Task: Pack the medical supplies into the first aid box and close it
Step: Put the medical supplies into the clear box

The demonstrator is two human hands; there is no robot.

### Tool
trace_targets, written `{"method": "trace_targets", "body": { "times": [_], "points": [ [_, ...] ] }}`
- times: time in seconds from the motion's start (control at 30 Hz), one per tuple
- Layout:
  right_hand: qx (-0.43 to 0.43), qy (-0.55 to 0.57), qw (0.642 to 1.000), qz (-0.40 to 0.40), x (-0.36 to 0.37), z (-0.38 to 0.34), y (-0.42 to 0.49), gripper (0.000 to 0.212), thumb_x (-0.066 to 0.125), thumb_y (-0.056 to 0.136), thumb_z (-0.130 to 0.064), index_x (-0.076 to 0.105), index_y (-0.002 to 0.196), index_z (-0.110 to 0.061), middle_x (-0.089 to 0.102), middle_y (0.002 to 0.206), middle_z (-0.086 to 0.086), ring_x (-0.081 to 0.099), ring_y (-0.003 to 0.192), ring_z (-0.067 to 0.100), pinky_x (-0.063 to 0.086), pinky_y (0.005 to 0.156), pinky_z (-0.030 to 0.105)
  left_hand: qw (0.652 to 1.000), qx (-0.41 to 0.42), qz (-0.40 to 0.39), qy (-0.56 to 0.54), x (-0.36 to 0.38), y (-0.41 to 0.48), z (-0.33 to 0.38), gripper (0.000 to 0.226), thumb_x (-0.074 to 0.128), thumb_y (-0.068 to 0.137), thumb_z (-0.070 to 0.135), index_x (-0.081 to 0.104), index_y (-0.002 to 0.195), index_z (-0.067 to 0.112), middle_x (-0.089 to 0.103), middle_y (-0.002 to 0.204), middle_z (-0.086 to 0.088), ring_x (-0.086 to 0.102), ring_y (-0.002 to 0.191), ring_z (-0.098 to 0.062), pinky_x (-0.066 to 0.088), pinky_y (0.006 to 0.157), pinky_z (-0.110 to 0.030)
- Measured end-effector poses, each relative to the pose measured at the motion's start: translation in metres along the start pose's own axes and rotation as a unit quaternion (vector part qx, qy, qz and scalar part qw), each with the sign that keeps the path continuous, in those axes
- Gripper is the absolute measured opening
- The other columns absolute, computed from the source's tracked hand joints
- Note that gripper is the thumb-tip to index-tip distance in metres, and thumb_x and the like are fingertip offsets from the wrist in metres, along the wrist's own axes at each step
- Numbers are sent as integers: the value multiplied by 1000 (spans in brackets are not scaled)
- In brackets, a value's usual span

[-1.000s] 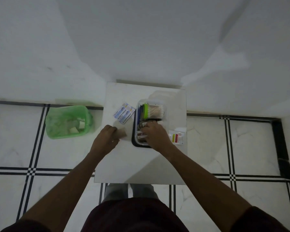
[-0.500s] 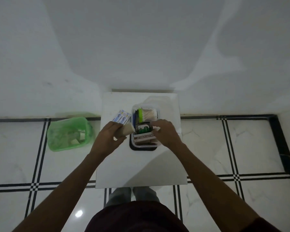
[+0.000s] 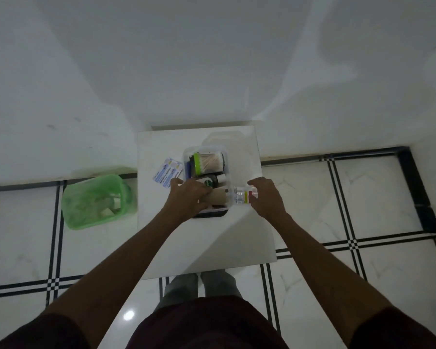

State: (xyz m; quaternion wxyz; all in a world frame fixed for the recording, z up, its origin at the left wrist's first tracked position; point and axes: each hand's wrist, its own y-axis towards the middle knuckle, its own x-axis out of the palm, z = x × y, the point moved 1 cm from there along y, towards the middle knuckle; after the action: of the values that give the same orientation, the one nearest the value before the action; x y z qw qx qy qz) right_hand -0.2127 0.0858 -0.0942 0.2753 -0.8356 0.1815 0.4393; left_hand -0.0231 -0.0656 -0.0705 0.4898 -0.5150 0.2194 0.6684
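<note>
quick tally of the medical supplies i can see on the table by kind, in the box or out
Cotton swab tub: 1, in the box
Dark bottle: 1, in the box
Brown roll: 1, under the left hand
Clear bottle: 1, at the right hand
Bandage packets: 2, on the table
Total: 6; others may be hidden.

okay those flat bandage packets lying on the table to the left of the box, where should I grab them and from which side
Judging from the picture, take the bandage packets by their far-left edge, coming from the left, away from the first aid box. They lie flat and fanned on the table, so slide fingertips under that free edge and pinch. Their near-right corner sits by the left hand, so that side is crowded.
</note>
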Motion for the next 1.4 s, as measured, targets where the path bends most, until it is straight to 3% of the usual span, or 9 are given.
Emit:
{"method": "trace_targets", "body": {
  "times": [0.27,0.37,0.47,0.53,0.73,1.0,1.17,1.23,1.4],
  "points": [
    [11,-169,978,-119,12,0,19,54,64,82,-24,44,132,-22,51,129,4,45,118,28,38,91,45,998,1,12,-58,7,-11,-6,31,59,86,37,65,114,25,67,119,5,54,116,-19,30,100,-51],
    [0,-216,969,-122,20,5,20,51,63,82,-26,45,129,-22,52,123,5,47,112,28,39,87,45,986,2,120,-117,3,-19,-9,29,64,83,31,67,110,19,70,113,0,60,109,-21,42,94,-47],
    [-18,-209,973,-96,26,12,20,48,67,79,-28,49,123,-19,52,117,7,47,107,27,42,83,44,941,-96,229,-230,-5,-24,-22,23,68,84,24,68,104,13,72,105,-5,61,96,-16,48,85,-33],
    [-13,-192,978,-81,27,15,19,50,73,75,-29,51,119,-16,50,115,10,46,106,28,46,81,45,913,-186,250,-264,-3,-26,-41,22,70,83,21,68,103,12,71,105,-9,61,96,-20,49,84,-36],
    [14,-117,991,-65,24,21,31,33,73,75,-23,55,102,-15,58,100,7,54,94,26,50,77,43,887,-331,175,-271,6,-4,-95,27,72,80,17,66,104,5,68,105,-17,63,94,-34,50,83,-40],
    [9,37,998,-46,24,24,45,11,65,77,-7,65,87,-11,68,83,10,62,71,25,52,62,34,894,-390,55,-214,27,35,-120,79,87,59,34,51,120,-1,54,115,-22,52,107,-35,45,93,-42],
    [-16,75,997,0,8,20,50,11,68,75,2,69,81,-6,71,78,13,65,69,27,57,64,37,880,-413,51,-228,25,40,-120,43,86,60,23,60,83,-1,57,81,-15,53,76,-27,40,63,-33],
    [-8,78,997,23,-7,12,49,10,68,75,2,70,81,-7,72,77,11,65,68,25,53,61,30,878,-407,58,-244,24,37,-117,21,75,70,18,64,73,0,63,73,-18,58,71,-31,42,63,-33],
    [-47,122,977,166,-45,-26,29,12,71,77,0,68,79,-11,69,77,3,61,70,15,47,67,18,851,-409,140,-297,17,13,-114,21,67,79,23,68,81,2,71,82,-20,64,77,-33,48,69,-34]
  ]
}}
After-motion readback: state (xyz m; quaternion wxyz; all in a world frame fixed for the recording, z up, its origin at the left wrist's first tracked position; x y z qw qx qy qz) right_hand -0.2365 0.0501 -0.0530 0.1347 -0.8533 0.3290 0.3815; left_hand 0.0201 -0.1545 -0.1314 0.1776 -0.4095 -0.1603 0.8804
